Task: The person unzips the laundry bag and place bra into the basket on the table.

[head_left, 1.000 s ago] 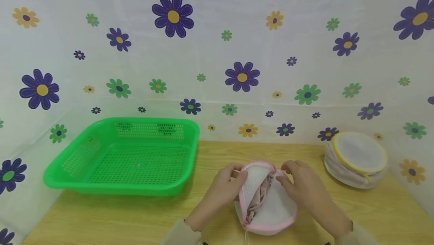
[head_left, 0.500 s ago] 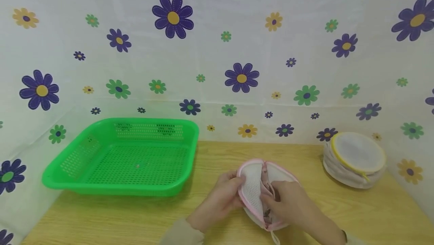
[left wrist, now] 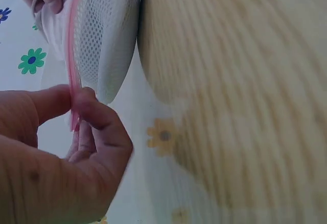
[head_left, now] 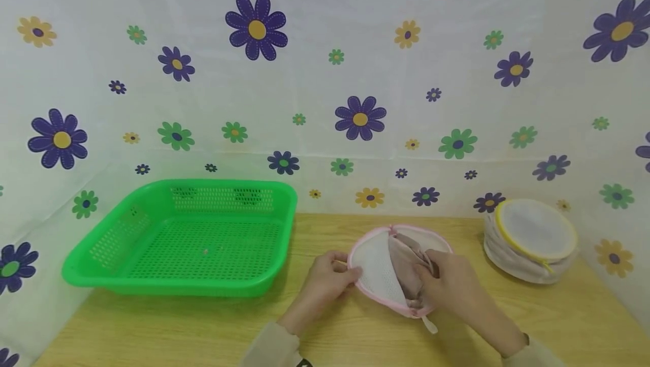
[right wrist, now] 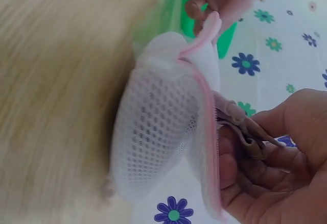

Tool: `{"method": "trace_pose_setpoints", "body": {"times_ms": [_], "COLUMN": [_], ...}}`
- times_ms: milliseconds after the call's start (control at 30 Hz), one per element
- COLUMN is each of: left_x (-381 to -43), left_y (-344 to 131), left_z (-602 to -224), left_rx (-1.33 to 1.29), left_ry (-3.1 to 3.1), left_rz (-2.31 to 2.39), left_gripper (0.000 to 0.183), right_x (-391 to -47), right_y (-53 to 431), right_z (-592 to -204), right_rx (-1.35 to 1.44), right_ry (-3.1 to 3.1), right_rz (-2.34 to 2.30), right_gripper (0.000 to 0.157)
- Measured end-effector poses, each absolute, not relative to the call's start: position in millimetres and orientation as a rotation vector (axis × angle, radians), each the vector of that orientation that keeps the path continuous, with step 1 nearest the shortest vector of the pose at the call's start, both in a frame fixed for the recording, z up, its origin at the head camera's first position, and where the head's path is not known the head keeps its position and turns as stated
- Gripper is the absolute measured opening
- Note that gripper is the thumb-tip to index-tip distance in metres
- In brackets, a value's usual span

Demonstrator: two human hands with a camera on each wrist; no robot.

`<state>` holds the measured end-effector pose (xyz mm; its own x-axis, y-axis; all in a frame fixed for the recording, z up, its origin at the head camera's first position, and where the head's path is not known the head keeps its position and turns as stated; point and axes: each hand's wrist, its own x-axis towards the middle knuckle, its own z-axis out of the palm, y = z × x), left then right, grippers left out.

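Observation:
A white mesh laundry bag (head_left: 373,265) with a pink zipped rim lies on the table in the head view, unzipped. My left hand (head_left: 327,279) pinches its left rim between thumb and fingers; the left wrist view shows the pink edge (left wrist: 74,66) held there. Inside the opening sits a bunched, dusty-pink cloth garment (head_left: 403,268). My right hand (head_left: 452,279) reaches over the right rim and grips a fold of it. In the right wrist view, folded cloth (right wrist: 245,132) stands out of the opening between thumb and fingers. The garment's lower part is hidden in the bag.
A green perforated plastic basket (head_left: 178,286) stands on the wooden table (head_left: 244,327) at the left. At the back right is a second round mesh bag (head_left: 533,243) with yellow trim. A flower-patterned white sheet (head_left: 325,84) hangs behind the table.
The right hand has gone from the bag's rim into its opening and now grips the garment, pulling it up somewhat. The bag has turned and its opening is wider. The left hand still holds the rim.

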<state>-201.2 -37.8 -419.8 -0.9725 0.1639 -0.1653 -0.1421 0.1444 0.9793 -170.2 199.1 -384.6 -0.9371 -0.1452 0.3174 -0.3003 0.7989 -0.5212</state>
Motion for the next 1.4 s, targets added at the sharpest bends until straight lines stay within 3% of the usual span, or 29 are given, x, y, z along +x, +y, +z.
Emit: {"method": "trace_pose_setpoints", "body": {"times_ms": [300,667,767,933,1400], "left_x": [-201,-201,-199,-198,-199], "left_y": [-37,-28,-25,-21,-24], "left_z": [-415,-415,-414,-414,-418], "left_rx": [0.038,-0.018,-0.047,-0.101,-0.086], "left_ry": [2.190,1.869,1.727,1.609,1.748], "left_rz": [1.892,2.039,2.115,2.183,2.198], "left_gripper": [0.040,0.036,0.033,0.030,0.040], "right_x": [-168,-163,-164,-171,-175], "right_y": [208,224,227,234,247], "right_z": [-372,-347,-354,-368,-360], "right_rx": [0.351,0.326,0.519,0.910,0.621], "right_ry": [-2.503,-2.598,-2.552,-2.261,-2.114], "right_rz": [0.876,1.074,0.971,0.755,0.875], "right_gripper": [0.039,0.013,0.004,0.037,0.022]}}
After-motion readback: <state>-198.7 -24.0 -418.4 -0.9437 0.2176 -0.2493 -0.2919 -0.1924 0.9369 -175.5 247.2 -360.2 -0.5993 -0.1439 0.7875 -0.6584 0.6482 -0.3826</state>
